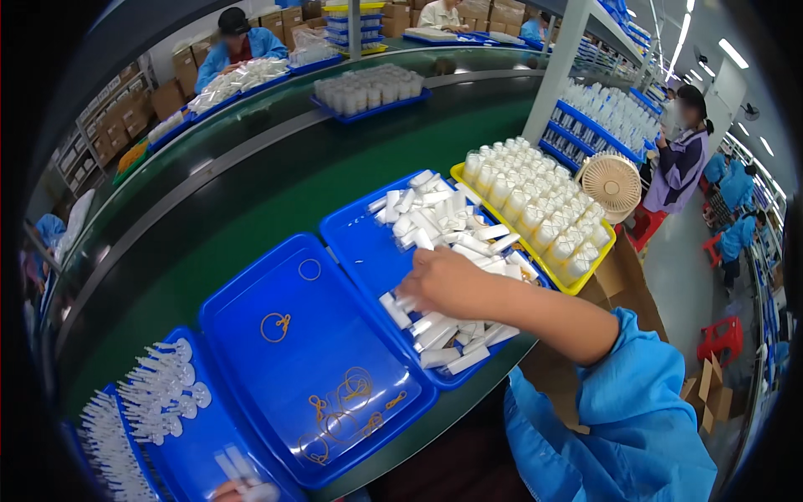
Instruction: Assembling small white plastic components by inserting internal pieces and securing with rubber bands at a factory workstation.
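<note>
The right hand [447,280] reaches over the middle blue tray [355,243], fingers curled down into the heap of small white tubes [443,222] that fills it. The fingertips are buried among the tubes, so whether it has one gripped cannot be told. Its forearm comes in from the lower right in a blue sleeve [627,410].

Only a sliver of the left hand [238,489] shows at the bottom edge, left of that tray, beside a couple of white tubes; how far open it is cannot be told.

Just left of the middle tray sits a bigger blue tray [251,293] with orange rubber bands [276,326] scattered in it. Further left, another blue tray holds rows of white plastic applicators [159,389]. Right of the middle tray, touching it, a yellow tray [585,280] is packed with upright clear bottles [535,205], and a small beige fan [612,180] stands just beyond it. Behind all the trays runs a green conveyor belt [251,184].
</note>
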{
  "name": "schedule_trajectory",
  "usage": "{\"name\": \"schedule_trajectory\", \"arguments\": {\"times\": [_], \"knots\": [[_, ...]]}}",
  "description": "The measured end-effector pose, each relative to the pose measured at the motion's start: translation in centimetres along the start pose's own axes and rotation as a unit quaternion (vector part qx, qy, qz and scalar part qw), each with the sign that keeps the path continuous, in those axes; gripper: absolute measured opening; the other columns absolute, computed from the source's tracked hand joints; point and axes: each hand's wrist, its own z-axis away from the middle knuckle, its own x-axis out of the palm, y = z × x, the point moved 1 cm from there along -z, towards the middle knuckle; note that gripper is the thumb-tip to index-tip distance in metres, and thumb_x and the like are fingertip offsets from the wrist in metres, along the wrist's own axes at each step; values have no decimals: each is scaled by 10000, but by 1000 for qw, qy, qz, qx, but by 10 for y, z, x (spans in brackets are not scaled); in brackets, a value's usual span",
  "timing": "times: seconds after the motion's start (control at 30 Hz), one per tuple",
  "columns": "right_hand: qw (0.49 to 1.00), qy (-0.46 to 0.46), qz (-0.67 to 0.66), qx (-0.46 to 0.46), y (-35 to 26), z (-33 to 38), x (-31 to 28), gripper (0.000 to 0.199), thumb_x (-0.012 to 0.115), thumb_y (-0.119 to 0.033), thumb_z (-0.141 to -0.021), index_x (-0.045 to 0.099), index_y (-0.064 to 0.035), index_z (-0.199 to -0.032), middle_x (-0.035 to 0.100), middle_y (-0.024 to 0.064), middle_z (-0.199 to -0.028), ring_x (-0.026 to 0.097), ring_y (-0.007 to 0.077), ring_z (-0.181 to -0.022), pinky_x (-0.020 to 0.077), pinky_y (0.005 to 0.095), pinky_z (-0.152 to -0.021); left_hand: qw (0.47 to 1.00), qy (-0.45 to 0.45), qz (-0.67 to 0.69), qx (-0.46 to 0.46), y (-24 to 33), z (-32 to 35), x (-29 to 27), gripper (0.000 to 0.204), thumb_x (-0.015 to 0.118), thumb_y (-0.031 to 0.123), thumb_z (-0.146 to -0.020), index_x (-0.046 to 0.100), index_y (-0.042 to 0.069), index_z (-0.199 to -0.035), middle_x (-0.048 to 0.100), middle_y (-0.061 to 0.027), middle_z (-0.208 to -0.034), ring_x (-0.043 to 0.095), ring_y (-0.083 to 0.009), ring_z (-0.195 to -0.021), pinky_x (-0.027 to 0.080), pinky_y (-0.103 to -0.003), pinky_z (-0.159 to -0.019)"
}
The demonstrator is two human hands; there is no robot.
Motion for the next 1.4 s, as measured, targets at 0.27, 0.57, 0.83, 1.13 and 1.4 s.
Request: {"name": "schedule_trajectory", "arguments": {"times": [0.27, 0.57, 0.83, 1.13, 1.4], "knots": [[984, 85, -154, -2, -3, -5, -9, 264, 654, -86, -739, 664, -115, -1001, 544, 91, -810, 529, 232, -768, 433, 322, -660, 860, -201, 384, -268, 4, 24, 96, 267, 553, -93, -796, 443, -12, -1025, 577, -126, -902, 608, -211, -819, 494, -305, -756], [610, 48, -780, 128, -64, 45, -21, 218, 656, -76, -812, 619, -28, -1022, 532, -3, -884, 514, 46, -766, 395, 164, -586, 911, -322, 257, -29, 10, 21, 116, 77, 606, -8, -810, 612, 10, -884, 578, -119, -909, 572, -203, -807, 472, -289, -699], [530, -3, -835, 148, -70, 46, -12, 405, 643, -108, -829, 469, -60, -1192, 507, -13, -914, 503, 29, -746, 385, 156, -570, 916, -324, 228, 59, 8, 16, 125, 127, 608, -7, -805, 588, 13, -928, 576, -120, -889, 568, -208, -798, 462, -294, -690], [893, -15, -443, 84, -68, 48, -33, 197, 610, -192, -850, 506, -47, -933, 581, 80, -813, 561, 149, -754, 423, 262, -607, 901, -390, 188, 31, -14, 16, 126, 208, 618, -2, -796, 529, 17, -984, 527, -142, -962, 557, -203, -823, 465, -305, -709], [866, -61, -497, 7, -67, 50, -32, 183, 606, -226, -846, 498, -79, -865, 551, 60, -775, 523, 195, -714, 365, 311, -692, 906, -373, 179, 91, -1, 13, 129, 86, 606, 17, -807, 591, 21, -892, 594, -102, -866, 575, -240, -787, 461, -336, -713]]}}
